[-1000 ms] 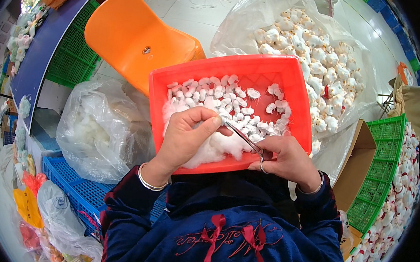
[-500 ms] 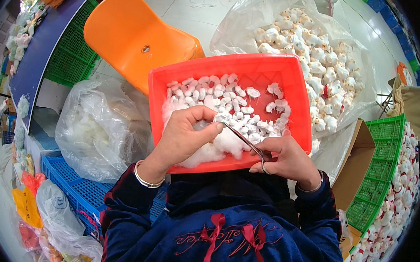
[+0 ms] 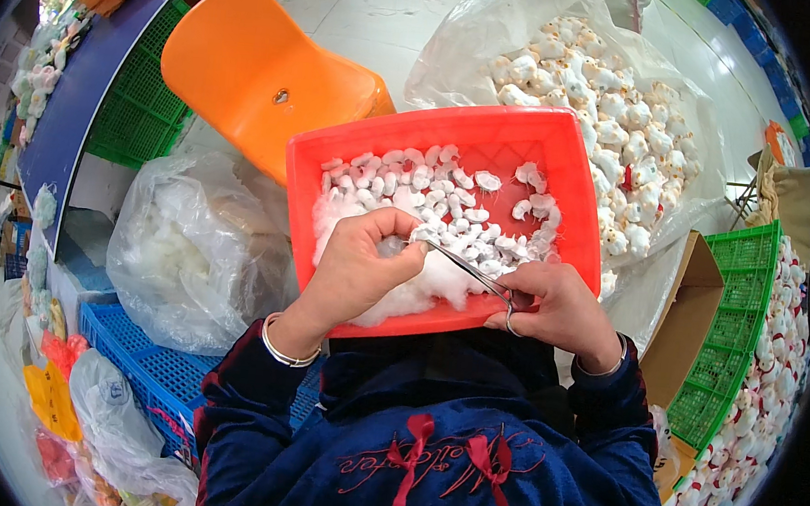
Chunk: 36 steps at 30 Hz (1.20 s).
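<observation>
Over a red plastic tub [image 3: 531,129], my left hand [image 3: 365,269] pinches a small white stuffed piece [image 3: 420,233] between thumb and fingertips. My right hand [image 3: 559,310] grips metal forceps [image 3: 469,266] by their finger loops. The tips of the forceps reach the piece at my left fingertips; whether they are inside it is hidden. Many small white curved pieces [image 3: 412,172] lie in the tub beyond my hands. Loose white stuffing [image 3: 436,280] is heaped at the tub's near side, partly behind my left hand.
An orange chair [image 3: 248,66] stands beyond the tub on the left. Below it sit a clear bag of stuffing [image 3: 183,253] and a blue crate [image 3: 150,361]. A large clear bag of white plush pieces [image 3: 618,127] is at the right, near a cardboard box [image 3: 684,306] and a green crate [image 3: 736,321].
The forceps and my right hand have shifted very slightly, and the tips sit a little further left against the piece. My left hand stays in nearly the same place.
</observation>
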### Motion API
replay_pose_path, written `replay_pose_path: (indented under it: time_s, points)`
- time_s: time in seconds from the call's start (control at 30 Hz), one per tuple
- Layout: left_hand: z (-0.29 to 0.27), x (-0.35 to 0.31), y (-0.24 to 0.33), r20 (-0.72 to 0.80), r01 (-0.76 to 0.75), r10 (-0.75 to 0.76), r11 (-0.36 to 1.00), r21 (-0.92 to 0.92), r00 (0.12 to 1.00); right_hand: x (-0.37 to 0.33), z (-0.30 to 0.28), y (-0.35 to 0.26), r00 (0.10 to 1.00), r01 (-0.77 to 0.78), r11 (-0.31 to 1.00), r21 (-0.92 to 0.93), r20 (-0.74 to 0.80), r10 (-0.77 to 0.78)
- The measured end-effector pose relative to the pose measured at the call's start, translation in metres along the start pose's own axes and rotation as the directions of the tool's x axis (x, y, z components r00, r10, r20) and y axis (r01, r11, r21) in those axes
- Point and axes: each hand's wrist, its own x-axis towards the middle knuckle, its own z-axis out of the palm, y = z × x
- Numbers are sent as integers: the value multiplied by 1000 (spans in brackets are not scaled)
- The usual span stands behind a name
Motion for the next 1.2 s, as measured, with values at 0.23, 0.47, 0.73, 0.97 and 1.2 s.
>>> replay_pose_path:
  time_s: [0.23, 0.47, 0.73, 0.97, 1.2]
  points:
    - [-4, 0, 7, 25, 87, -86, 996, -34, 996, 4, 13, 5, 998, 55, 993, 105, -50, -50]
    - [-7, 1, 12, 6, 100, -100, 994, -35, 995, 6, 16, -2, 992, -102, 950, 295, 99, 76]
    - [-9, 0, 3, 2, 111, -111, 993, -45, 994, 5, 17, -12, 970, 65, 940, -336, -200, -138]
    - [-7, 2, 3, 48, 133, -126, 971, -196, 991, 6, 20, -18, 998, -63, 986, 152, 7, 63]
    - [-13, 3, 5, 84, 65, -62, 997, -36, 995, 8, 20, -17, 999, -43, 997, 64, -23, 45]
